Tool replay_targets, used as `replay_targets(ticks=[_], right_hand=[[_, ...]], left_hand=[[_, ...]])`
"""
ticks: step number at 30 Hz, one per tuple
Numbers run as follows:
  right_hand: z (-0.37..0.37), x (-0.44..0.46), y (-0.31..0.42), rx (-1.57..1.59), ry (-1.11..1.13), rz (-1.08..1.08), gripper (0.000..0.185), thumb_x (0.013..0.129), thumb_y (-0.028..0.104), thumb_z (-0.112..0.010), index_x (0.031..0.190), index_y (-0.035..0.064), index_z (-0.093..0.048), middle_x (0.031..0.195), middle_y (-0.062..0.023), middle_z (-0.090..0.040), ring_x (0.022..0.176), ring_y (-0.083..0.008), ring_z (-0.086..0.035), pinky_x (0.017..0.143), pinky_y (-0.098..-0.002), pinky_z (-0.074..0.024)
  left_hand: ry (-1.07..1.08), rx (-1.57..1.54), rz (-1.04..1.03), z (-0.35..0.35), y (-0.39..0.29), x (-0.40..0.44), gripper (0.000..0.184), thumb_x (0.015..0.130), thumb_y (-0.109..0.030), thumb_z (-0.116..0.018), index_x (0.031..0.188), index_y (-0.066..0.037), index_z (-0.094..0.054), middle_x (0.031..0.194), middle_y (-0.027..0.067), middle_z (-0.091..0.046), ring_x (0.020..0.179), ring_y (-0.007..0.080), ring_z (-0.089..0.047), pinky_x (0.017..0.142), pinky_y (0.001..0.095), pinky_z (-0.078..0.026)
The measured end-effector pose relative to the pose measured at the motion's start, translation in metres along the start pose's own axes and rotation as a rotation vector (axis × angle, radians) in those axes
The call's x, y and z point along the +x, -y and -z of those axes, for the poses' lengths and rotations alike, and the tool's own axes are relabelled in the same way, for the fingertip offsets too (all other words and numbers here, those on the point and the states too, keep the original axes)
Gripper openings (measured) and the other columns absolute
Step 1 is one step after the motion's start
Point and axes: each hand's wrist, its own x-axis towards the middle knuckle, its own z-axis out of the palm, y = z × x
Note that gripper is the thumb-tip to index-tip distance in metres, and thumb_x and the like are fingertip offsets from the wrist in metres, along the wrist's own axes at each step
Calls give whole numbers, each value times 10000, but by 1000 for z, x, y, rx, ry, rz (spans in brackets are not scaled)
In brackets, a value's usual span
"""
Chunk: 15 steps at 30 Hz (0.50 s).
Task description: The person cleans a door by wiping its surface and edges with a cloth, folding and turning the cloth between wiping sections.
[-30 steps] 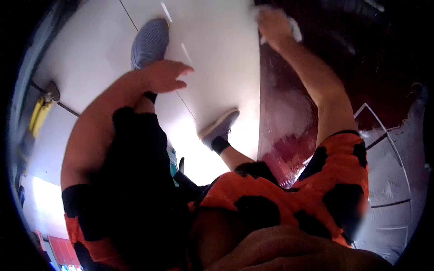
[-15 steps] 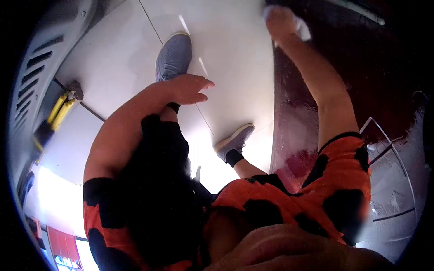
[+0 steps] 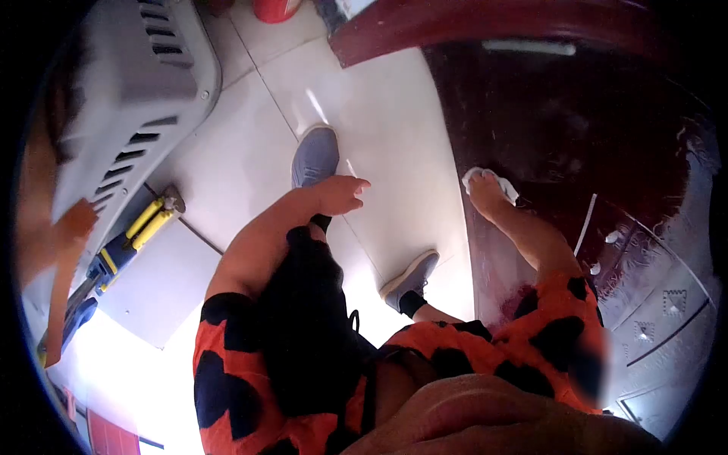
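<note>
My right hand (image 3: 489, 195) holds a white cloth (image 3: 509, 189) against a glossy dark red panel (image 3: 523, 114), near its left edge. The cloth is bunched under and around the fingers. My left hand (image 3: 341, 196) holds nothing; its thumb and fingers are apart. It hangs in front of my knee, just below my grey shoe (image 3: 316, 154) in the picture. My other shoe (image 3: 411, 277) stands on the pale floor tiles between my arms.
At the left stands a grey plastic body with vent slots (image 3: 140, 152). A yellow-and-blue tool (image 3: 144, 225) lies beside it. A red container (image 3: 274, 9) and a dark red beam (image 3: 394, 38) are at the top. Ornamented panelling (image 3: 644, 331) fills the lower right.
My right hand with the cloth has drawn back over the panel towards my body. The view has shifted, showing more of the slotted grey body and the beam. My left hand keeps its pose.
</note>
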Motion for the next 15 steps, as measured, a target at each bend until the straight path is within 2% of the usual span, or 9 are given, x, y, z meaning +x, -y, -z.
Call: replay_targets(ticks=[1, 3, 5, 6, 8, 10, 12, 13, 15], right_hand=[[-4, 7, -5, -5, -2, -18, 171, 732, 160, -548, 863, 96, -638, 871, -38, -576, 888, -234, -517, 739, -368, -395], [-31, 26, -16, 398, 70, -281, 255, 746, 148, -551, 968, 38, -614, 978, -111, -570, 1001, -242, -509, 871, -414, -387], [75, 23, -60, 63, -168, -157, 237, 697, 159, -576, 907, 54, -615, 938, -86, -563, 974, -236, -499, 846, -369, -388], [77, 47, -77, 34, -327, -326, 223, 699, 161, -575, 893, 60, -622, 935, -75, -558, 957, -227, -490, 807, -370, -378], [124, 76, -116, -32, -510, -405, 193, 703, 148, -568, 871, 73, -627, 912, -65, -549, 951, -210, -484, 789, -366, -364], [146, 99, -139, -140, -581, -428, 186, 702, 150, -565, 861, 76, -627, 906, -62, -548, 945, -201, -483, 779, -365, -371], [147, 99, -134, -56, -678, -426, 200, 696, 143, -565, 875, 77, -625, 901, -63, -548, 924, -209, -491, 736, -363, -391], [130, 89, -118, -43, -638, -426, 200, 696, 143, -565, 875, 77, -625, 901, -63, -548, 924, -209, -491, 736, -363, -391], [94, 69, -77, -129, -129, -345, 253, 769, 131, -524, 1013, 91, -575, 1046, -91, -540, 989, -247, -494, 790, -373, -393]], left_hand=[[16, -10, 55, 2, -4, 0, 503, 810, -199, -541, 1256, -10, -406, 1131, 176, -557, 1064, 312, -522, 921, 371, -402], [-10, 24, 18, -5, 3, 5, 482, 808, -196, -545, 1232, -3, -421, 1092, 177, -566, 1013, 311, -543, 885, 377, -422], [-42, 57, -23, -6, 10, 8, 461, 806, -194, -548, 1208, 4, -436, 1053, 177, -575, 963, 310, -564, 849, 383, -441], [-42, 64, -19, -6, 9, 8, 462, 805, -194, -550, 1207, 5, -436, 1055, 179, -573, 965, 314, -561, 850, 385, -441], [-35, 71, -7, -4, 13, 7, 464, 803, -194, -551, 1205, 6, -436, 1057, 182, -572, 967, 318, -559, 850, 387, -441], [-4, 101, -21, -10, 21, 12, 466, 806, -180, -548, 1218, 2, -430, 1065, 185, -571, 973, 318, -560, 851, 389, -444], [-102, 19, 10, -7, 11, 6, 473, 810, -170, -543, 1235, -3, -419, 1073, 194, -568, 975, 320, -564, 856, 391, -442], [-101, 12, 25, -6, 10, 7, 484, 802, -186, -546, 1236, -10, -426, 1074, 189, -574, 979, 324, -561, 859, 389, -440], [-93, -1, 27, -5, 7, 7, 495, 793, -203, -549, 1237, -17, -433, 1075, 184, -579, 984, 329, -559, 862, 386, -437]])
